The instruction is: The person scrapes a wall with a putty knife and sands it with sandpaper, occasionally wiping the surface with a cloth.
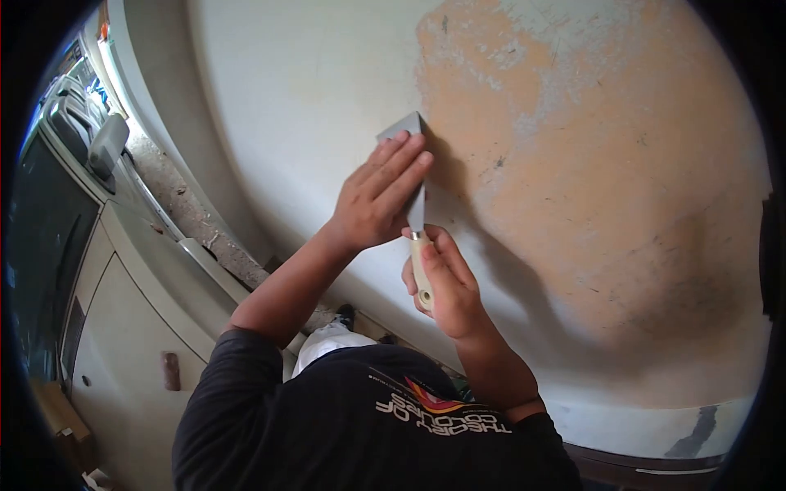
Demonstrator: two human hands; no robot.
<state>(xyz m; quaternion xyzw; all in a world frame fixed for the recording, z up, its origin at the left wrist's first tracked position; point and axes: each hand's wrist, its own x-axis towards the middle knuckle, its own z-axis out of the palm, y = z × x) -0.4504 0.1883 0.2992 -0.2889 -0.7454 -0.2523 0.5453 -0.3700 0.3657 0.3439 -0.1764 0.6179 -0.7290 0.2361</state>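
My right hand (449,282) is wrapped round the pale handle of a putty knife (417,211). The blade points up and away from me, its wide end against the wall (303,106). My left hand (378,192) lies flat over the blade, fingers stretched out and close together, pressing on it; the palm hides much of the metal. Just right of the blade begins a large peach-coloured patch (565,180) where the white coating is gone, with ragged pale remnants near its top.
A light-coloured vehicle (139,303) with a side mirror (108,146) stands close on my left. Rubble lies on a strip of ground (184,192) between it and the wall. A cardboard box (61,413) sits at the lower left. A grey mark (694,434) shows low on the right.
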